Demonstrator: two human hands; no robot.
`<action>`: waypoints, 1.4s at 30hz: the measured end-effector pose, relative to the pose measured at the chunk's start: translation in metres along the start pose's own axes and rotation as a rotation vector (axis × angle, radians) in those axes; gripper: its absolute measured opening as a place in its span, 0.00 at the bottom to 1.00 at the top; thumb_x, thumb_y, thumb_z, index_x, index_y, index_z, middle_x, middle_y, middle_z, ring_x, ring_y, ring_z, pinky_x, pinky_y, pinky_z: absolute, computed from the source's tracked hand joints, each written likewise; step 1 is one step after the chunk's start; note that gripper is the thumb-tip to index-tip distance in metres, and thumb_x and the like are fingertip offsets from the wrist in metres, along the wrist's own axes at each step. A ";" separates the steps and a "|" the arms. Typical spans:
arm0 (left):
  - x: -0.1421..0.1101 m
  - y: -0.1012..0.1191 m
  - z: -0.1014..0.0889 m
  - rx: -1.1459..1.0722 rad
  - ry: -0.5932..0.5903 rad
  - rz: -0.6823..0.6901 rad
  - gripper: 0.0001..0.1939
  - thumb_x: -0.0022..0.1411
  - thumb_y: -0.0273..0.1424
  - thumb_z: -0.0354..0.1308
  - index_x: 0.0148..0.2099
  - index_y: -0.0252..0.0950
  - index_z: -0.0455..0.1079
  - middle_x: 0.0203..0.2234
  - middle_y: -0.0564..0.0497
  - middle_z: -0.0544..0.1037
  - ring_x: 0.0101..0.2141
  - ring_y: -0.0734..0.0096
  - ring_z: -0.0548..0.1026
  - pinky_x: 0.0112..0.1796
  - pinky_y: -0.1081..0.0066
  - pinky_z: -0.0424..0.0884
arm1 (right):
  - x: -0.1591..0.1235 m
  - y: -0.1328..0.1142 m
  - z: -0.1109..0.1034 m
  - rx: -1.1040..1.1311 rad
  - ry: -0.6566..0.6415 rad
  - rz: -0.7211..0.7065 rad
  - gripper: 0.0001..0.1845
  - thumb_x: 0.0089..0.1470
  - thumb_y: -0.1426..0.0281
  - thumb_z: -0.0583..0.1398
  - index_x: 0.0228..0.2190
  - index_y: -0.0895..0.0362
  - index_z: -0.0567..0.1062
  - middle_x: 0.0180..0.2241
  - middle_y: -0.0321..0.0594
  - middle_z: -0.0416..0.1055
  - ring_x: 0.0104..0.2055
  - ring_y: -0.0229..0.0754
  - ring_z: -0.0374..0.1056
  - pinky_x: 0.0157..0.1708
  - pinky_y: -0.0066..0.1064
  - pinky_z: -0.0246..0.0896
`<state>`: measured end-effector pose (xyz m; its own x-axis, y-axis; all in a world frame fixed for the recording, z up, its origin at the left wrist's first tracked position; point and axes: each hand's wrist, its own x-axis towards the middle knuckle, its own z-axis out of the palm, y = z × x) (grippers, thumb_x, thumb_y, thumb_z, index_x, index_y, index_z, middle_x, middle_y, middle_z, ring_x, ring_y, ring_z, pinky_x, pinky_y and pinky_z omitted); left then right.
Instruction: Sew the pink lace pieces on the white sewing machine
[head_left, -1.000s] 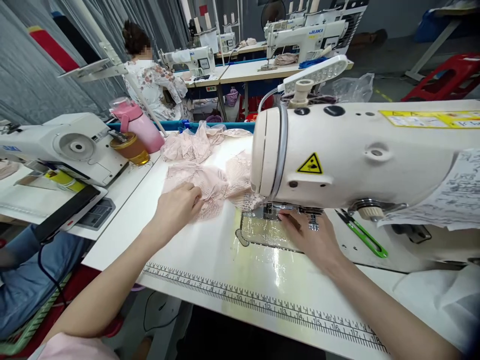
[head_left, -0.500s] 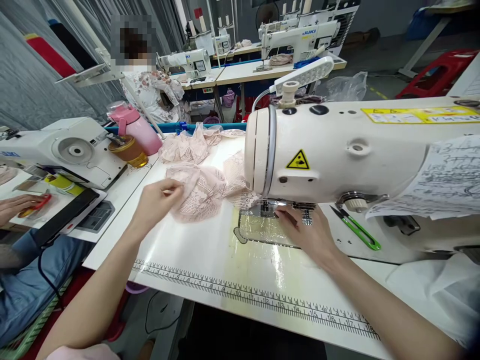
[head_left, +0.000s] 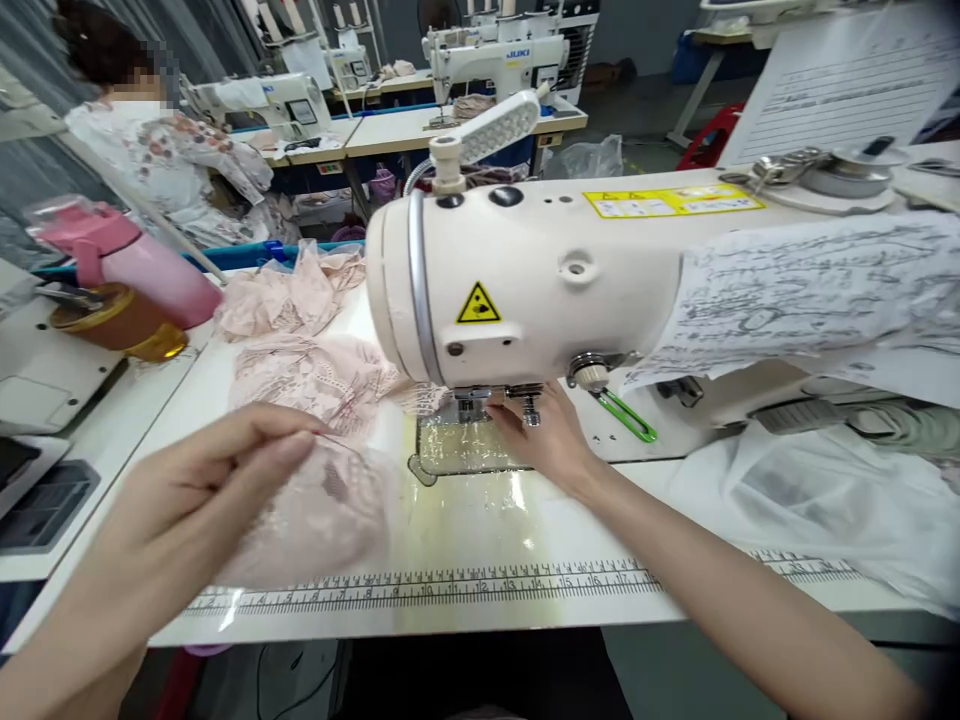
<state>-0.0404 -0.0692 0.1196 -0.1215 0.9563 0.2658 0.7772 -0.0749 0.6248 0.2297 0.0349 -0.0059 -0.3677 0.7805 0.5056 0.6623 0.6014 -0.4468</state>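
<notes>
My left hand (head_left: 217,490), in the foreground at left, is closed in a pinch on the edge of sheer pink lace fabric (head_left: 322,510), which hangs and spreads below the fingertips. More of the lace lies behind it and runs toward the presser foot (head_left: 469,408) of the white sewing machine (head_left: 525,270). My right hand (head_left: 544,430) is beside the presser foot, fingers drawn together over the shiny needle plate. Metal parts of the machine cover some of those fingers, and whatever they hold is too small or hidden to make out.
Green thread snips (head_left: 628,415) lie right of my right hand. A printed ruler (head_left: 450,588) runs along the table's front edge. At left stand a pink flask (head_left: 142,260) and an amber cup (head_left: 120,320). White cloth (head_left: 810,500) lies at right. A person (head_left: 165,160) sits beyond.
My left hand has left the lace pile, come nearer, and now lifts a lace edge toward me. My right hand stays by the presser foot. The view has turned right.
</notes>
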 end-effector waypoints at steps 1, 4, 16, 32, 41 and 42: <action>0.005 0.006 0.013 -0.072 -0.136 0.009 0.14 0.65 0.43 0.55 0.37 0.40 0.73 0.24 0.55 0.75 0.24 0.73 0.71 0.22 0.76 0.65 | 0.000 0.000 0.000 -0.001 -0.001 -0.004 0.12 0.59 0.70 0.57 0.29 0.54 0.80 0.33 0.44 0.77 0.41 0.50 0.70 0.46 0.47 0.62; 0.027 0.007 0.057 -0.140 -0.402 0.108 0.16 0.68 0.42 0.50 0.39 0.39 0.74 0.34 0.51 0.80 0.35 0.67 0.77 0.32 0.73 0.72 | 0.000 -0.001 -0.002 -0.024 -0.001 0.002 0.09 0.57 0.73 0.58 0.32 0.55 0.80 0.36 0.45 0.77 0.44 0.51 0.69 0.47 0.46 0.63; 0.005 -0.012 0.123 0.509 -0.115 0.865 0.18 0.69 0.30 0.50 0.55 0.25 0.70 0.51 0.38 0.77 0.49 0.55 0.76 0.45 0.59 0.77 | -0.009 0.000 -0.001 -0.184 -0.032 -0.188 0.16 0.58 0.77 0.55 0.41 0.52 0.80 0.35 0.41 0.78 0.36 0.44 0.70 0.40 0.37 0.64; 0.016 -0.039 0.144 0.365 -0.275 0.752 0.22 0.71 0.32 0.45 0.62 0.28 0.65 0.55 0.37 0.74 0.56 0.50 0.71 0.53 0.52 0.72 | -0.012 -0.001 0.001 -0.300 -0.290 -0.105 0.20 0.58 0.76 0.55 0.50 0.51 0.73 0.44 0.49 0.75 0.41 0.49 0.71 0.41 0.42 0.65; 0.021 -0.042 0.146 0.354 -0.295 0.743 0.21 0.71 0.30 0.46 0.62 0.29 0.65 0.55 0.38 0.73 0.54 0.52 0.72 0.53 0.53 0.71 | -0.016 0.001 0.004 -0.144 -0.283 -0.032 0.15 0.60 0.71 0.56 0.48 0.48 0.73 0.43 0.47 0.73 0.40 0.48 0.70 0.34 0.38 0.66; 0.021 -0.042 0.146 0.349 -0.293 0.744 0.21 0.71 0.30 0.46 0.62 0.29 0.65 0.55 0.38 0.73 0.54 0.53 0.72 0.53 0.53 0.71 | -0.016 0.001 0.004 -0.136 -0.288 -0.025 0.15 0.60 0.71 0.56 0.48 0.48 0.74 0.43 0.48 0.73 0.40 0.48 0.70 0.34 0.38 0.66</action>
<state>0.0145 -0.0047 -0.0083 0.6190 0.7314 0.2862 0.7424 -0.6638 0.0908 0.2339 0.0241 -0.0171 -0.5419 0.7934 0.2771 0.7245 0.6081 -0.3245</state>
